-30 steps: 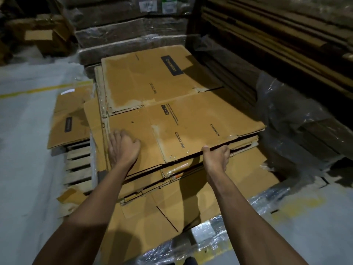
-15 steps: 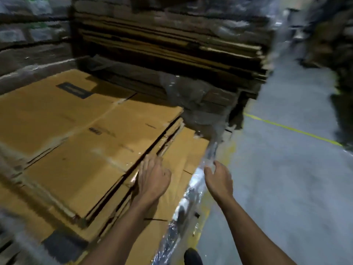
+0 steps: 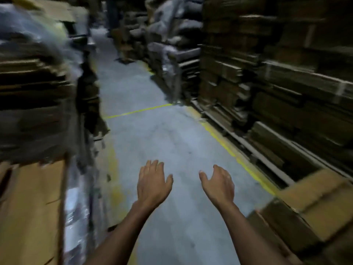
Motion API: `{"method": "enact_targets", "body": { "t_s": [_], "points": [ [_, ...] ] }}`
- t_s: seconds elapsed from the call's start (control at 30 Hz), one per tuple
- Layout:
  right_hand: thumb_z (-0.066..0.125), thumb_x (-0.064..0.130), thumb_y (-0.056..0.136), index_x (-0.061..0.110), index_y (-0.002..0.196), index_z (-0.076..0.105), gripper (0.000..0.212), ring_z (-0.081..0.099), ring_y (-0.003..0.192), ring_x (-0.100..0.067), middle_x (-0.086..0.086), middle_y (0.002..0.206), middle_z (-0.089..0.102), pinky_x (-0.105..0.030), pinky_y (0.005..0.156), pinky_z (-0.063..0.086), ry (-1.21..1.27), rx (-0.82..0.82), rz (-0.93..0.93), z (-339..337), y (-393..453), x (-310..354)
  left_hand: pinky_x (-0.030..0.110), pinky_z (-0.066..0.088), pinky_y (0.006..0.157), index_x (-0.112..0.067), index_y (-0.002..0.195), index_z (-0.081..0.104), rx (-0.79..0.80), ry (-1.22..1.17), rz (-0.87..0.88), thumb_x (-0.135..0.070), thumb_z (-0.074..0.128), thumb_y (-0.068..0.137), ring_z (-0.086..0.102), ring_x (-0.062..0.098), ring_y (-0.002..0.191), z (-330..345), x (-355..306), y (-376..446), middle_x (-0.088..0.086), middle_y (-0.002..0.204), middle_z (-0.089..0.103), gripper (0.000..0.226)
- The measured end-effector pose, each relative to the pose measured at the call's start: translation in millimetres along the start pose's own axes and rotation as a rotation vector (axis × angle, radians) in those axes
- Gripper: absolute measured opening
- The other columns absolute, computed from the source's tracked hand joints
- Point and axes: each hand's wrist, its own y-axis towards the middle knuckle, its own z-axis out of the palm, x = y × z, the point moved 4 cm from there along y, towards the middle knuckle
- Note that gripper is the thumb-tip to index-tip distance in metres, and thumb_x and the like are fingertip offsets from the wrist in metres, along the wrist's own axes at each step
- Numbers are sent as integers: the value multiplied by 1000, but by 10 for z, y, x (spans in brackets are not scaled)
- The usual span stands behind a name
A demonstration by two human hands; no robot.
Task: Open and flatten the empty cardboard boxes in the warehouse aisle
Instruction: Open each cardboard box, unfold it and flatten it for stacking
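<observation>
Hands off the flattened cardboard [image 3: 32, 207] now, left hand [image 3: 151, 185] and right hand [image 3: 219, 185] empty, fingers relaxed, over aisle floor [image 3: 162, 134]

- The grey floor [image 3: 158, 142] runs open down the middle of the aisle, and both hands, the left hand [image 3: 151, 183] and the right hand [image 3: 219, 185], hang over it touching nothing.
- Stacked cardboard [image 3: 32, 96] walls the left side, with flat sheets [image 3: 30, 207] and plastic wrap [image 3: 76, 211] low beside it.
- Tall cardboard stacks [image 3: 277, 77] close the right side.
- A box [image 3: 313, 205] juts in at lower right.
- Wrapped piles [image 3: 172, 44] narrow the far end.
</observation>
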Motion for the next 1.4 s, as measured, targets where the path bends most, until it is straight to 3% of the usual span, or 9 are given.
{"method": "enact_targets", "body": {
  "t_s": [0.17,0.3,0.5,0.63,0.87,1.03,1.4],
  "points": [
    [46,59,97,13,154,29,75,18,150,-23,-4,161,28,-39,120,17,8,-180,196,-1080,34,-1321,48,33,111,-4,130,60,-57,-53,326,-61,20,83,45,37,134,216,-1786,60,16,136,59,83],
    [45,59,97,15,156,24,77,10,152,-21,-1,164,20,-40,122,12,33,-330,340,-2125,-2,-2452,45,38,102,-4,124,62,-39,-106,531,-65,17,81,51,34,125,374,-3472,-130,13,127,64,87],
    [46,57,97,16,156,24,75,11,152,-21,0,164,22,-40,121,13,25,-534,449,-3514,-70,-3548,43,31,111,-9,131,55,23,-221,728,-57,37,99,43,28,133,475,-5486,-435,10,136,57,60],
    [48,57,97,14,155,26,75,16,150,-24,-2,161,26,-43,121,18,47,-611,575,-4260,-86,-4256,43,28,114,-9,137,52,47,-257,852,-58,36,99,38,27,140,472,-6612,-516,10,143,53,63],
    [53,59,92,16,139,46,63,34,139,-28,-6,144,46,-44,114,29,55,-689,824,-4775,136,-5390,40,40,100,-9,129,56,160,-239,975,-59,37,99,52,28,123,953,-7988,-271,11,132,60,61],
    [55,62,90,14,136,47,67,37,137,-29,-8,142,48,-46,113,31,33,-766,1007,-4935,445,-6075,41,50,91,-13,117,60,289,-186,1017,-67,37,95,60,28,106,1546,-8820,105,9,116,65,62],
    [56,68,86,11,141,46,80,43,135,-31,-11,143,51,-43,109,36,4,-694,1333,-5161,652,-7122,39,48,85,-12,131,48,559,-89,932,-80,40,86,60,32,111,2424,-9732,447,10,124,61,81]
  ]
}}
